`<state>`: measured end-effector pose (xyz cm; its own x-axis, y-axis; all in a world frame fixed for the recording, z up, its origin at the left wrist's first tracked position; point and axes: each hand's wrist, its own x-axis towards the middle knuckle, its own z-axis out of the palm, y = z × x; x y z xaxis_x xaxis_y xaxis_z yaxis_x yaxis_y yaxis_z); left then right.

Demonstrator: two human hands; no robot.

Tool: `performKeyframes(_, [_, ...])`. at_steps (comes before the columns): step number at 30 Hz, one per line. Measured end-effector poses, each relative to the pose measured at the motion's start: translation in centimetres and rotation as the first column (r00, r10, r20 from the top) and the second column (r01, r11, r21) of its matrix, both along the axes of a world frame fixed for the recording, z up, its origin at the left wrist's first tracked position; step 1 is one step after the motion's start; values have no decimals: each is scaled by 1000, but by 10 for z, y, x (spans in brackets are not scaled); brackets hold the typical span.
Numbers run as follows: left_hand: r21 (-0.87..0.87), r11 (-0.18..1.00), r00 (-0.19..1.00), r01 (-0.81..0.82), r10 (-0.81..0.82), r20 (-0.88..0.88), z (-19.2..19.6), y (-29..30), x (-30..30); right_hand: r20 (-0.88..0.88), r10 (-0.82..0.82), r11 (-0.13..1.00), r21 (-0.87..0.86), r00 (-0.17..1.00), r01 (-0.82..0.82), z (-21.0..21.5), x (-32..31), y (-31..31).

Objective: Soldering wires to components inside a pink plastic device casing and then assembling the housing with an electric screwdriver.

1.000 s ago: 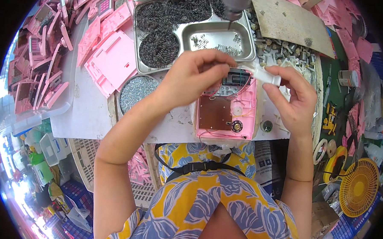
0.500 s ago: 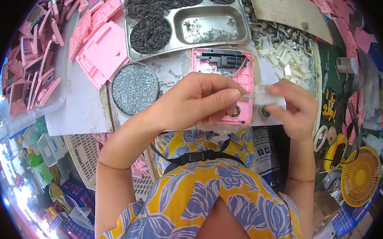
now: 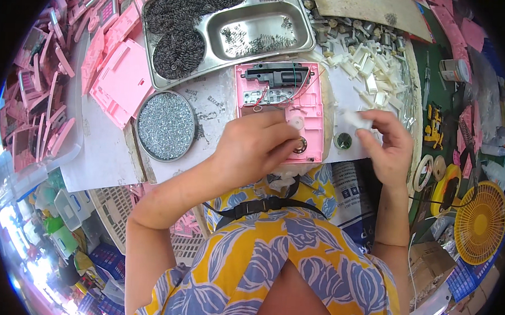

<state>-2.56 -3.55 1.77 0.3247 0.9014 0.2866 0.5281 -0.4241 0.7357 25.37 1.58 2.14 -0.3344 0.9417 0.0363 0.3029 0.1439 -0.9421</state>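
A pink plastic casing [image 3: 316, 112] lies open in front of me, with a black mechanism [image 3: 276, 74] at its far end, thin wires and a metal plate. My left hand [image 3: 256, 141] is over its near left part, fingers curled together; whatever they hold, if anything, is hidden. Beside the fingertips sit a white disc [image 3: 296, 123] and a small round speaker-like part [image 3: 301, 145] in the casing. Right of the casing, my right hand [image 3: 387, 143] pinches a small white plastic part [image 3: 357, 120], slightly blurred, between thumb and fingers.
A steel compartment tray [image 3: 234, 58] of dark springs stands at the back. Left of the casing is a round dish [image 3: 166, 125] of small metal pieces; beyond lie pink panels [image 3: 120, 84]. White plastic parts [image 3: 371, 78] are heaped at back right. A small green round piece [image 3: 343, 140] lies near my right hand.
My hands were close together at the white part; now they are apart. My left hand has drawn back left and down over the casing, while the right still holds the white part.
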Motion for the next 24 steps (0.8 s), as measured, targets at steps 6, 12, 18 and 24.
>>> performKeyframes(6, [136,988,996,-69,60,72,-23,-22,-12,375,211,850,387,903,-359,7,-30,18])
performKeyframes(12, [126,988,994,-86,77,75,-24,-19,-6,519,254,684,500,816,-531,12,-46,26])
performKeyframes(18, [146,982,992,-121,115,46,-29,-20,-2,345,338,733,488,876,-475,-6,-45,35])
performKeyframes(24, [157,987,998,18,-9,-59,-26,-14,-4,339,332,811,373,880,-450,-10,-54,27])
